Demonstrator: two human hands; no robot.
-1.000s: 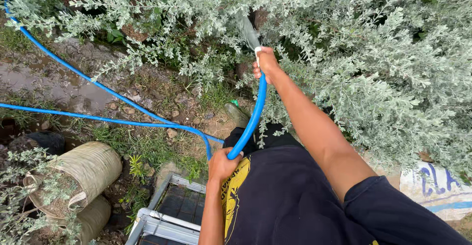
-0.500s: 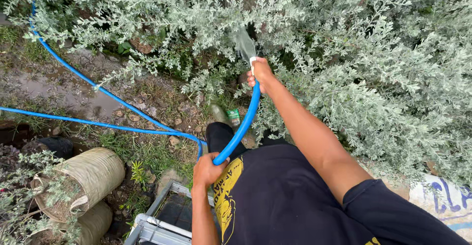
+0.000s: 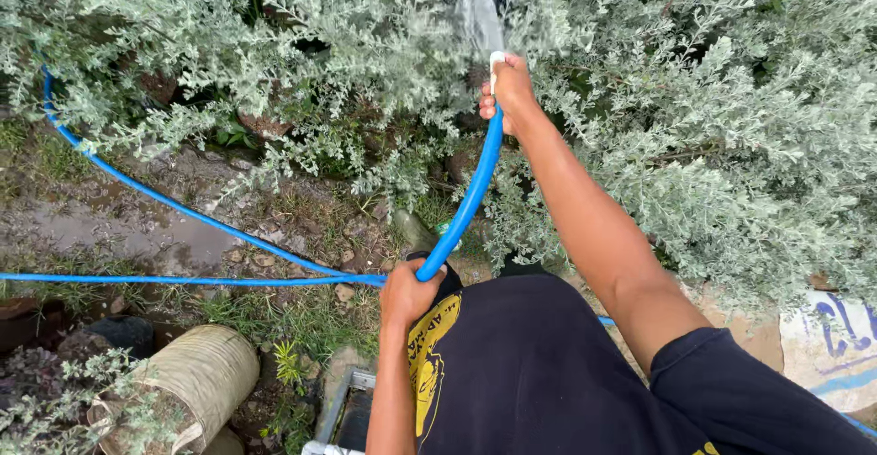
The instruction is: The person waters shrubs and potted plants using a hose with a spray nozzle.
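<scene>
Outdoor garden patch, muddy ground under silvery-green shrubs. Right hand clamped on the tip of the blue hose, arm stretched out, water spray shooting into the foliage. Left hand closed around the same hose lower down, close to the person's dark shirt. Hose trails off left of that hand across the mud. Tan cylinder lies below the hose, beside a metal frame.

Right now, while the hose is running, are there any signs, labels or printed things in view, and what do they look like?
Painted white slab: low right edge, beside the silvery bush; pale surface with blue brush-drawn marks.
Yellow print on the dark shirt: bottom centre, just below the left hand; curved yellow patch with dark marks.
No packages or screens show.
</scene>
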